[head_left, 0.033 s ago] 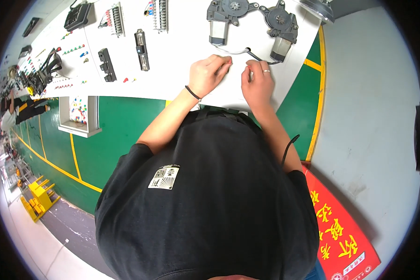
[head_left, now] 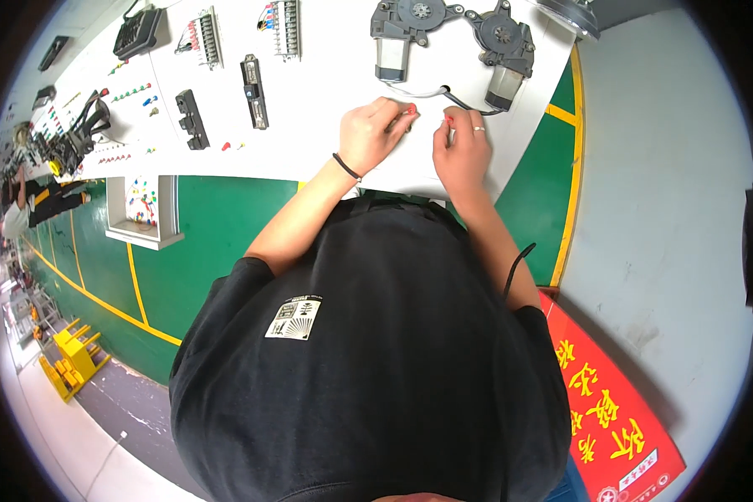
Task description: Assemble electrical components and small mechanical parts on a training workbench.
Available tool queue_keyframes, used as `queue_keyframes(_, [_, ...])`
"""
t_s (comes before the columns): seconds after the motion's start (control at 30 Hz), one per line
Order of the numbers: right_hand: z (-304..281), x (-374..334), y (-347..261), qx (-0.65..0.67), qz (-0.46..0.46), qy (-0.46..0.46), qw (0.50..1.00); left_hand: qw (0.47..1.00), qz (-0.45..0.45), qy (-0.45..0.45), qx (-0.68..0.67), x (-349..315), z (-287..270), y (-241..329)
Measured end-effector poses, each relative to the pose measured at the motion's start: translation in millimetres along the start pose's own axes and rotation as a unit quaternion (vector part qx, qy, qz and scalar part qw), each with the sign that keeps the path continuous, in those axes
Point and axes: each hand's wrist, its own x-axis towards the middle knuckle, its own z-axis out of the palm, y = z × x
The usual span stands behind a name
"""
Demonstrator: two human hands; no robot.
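Note:
My left hand is closed in a pinch above the front of the white table, and a small red piece shows at its fingertips. Just to the right, my right hand pinches another small red piece. Both pieces are too small to name the kind. The hands stay a little apart. Beyond them lie two grey-and-black motors with round gear housings, a left motor and a right motor. A grey-and-black cable runs between the motors and a hole in the tabletop.
On the white table to the left are two black switch panels, two terminal strips and loose red bits. An open drawer juts out. A red sign stands at right; another person is far left.
The red pieces at both hands' fingertips show more plainly now. The fingers have shifted slightly; the arms stay nearly still.

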Motion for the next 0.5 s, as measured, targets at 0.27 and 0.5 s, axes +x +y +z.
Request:
queue_keyframes(0.27, [1,-4,-3,0.056,0.116,0.001,0.992,0.999,0.019,-0.031,-0.029,8,-5,-1])
queue_keyframes(0.5, [-11,2,-2,0.099,0.131,-0.070,0.984,0.997,-0.069,-0.018,-0.043,-1,3,6])
